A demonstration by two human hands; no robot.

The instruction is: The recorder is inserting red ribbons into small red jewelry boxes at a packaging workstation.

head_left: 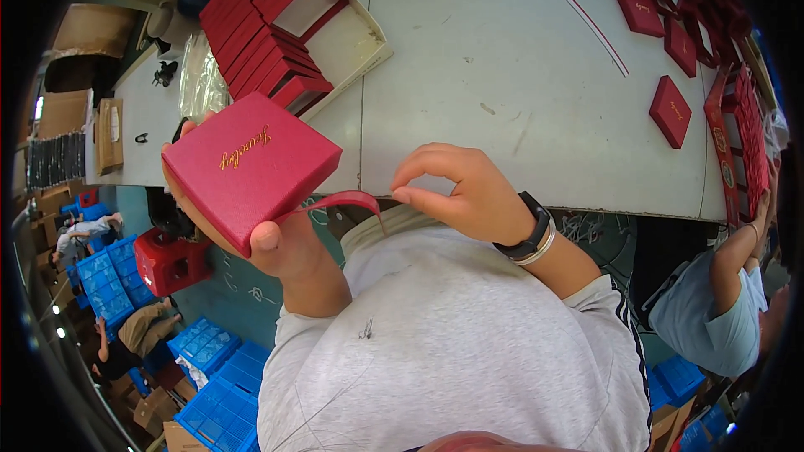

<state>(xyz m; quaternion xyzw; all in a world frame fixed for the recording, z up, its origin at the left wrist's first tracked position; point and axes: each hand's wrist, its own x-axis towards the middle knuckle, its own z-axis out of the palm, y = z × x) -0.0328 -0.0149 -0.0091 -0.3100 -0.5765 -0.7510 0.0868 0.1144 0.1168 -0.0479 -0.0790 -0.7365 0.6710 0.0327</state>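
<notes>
Crates (105, 279) in blue stand at far left, with a red stool (172, 261) nearer the table (502, 117). Next comes the left hand (289, 258), spread wide around 1 red box (272, 167): its thumb presses the near corner, its fingertips curl over the left edge. Behind this box, a cream tray (362, 48) carries packed red cases (264, 42). The held box is tilted, lid toward the camera, its gold script climbing to the right; the lid looks nearly square, so no long axis stands out. From its lower right edge, beside the thumb, 1 red ribbon (343, 198) arches rightward, its long axis running left to right and its free end drooping. That end lies just left of the right hand (481, 197), the nearer of the 2 to it. There, thumb and forefinger curl into an almost closed ring with nothing visible between; whether the tips touch, I cannot tell.
</notes>
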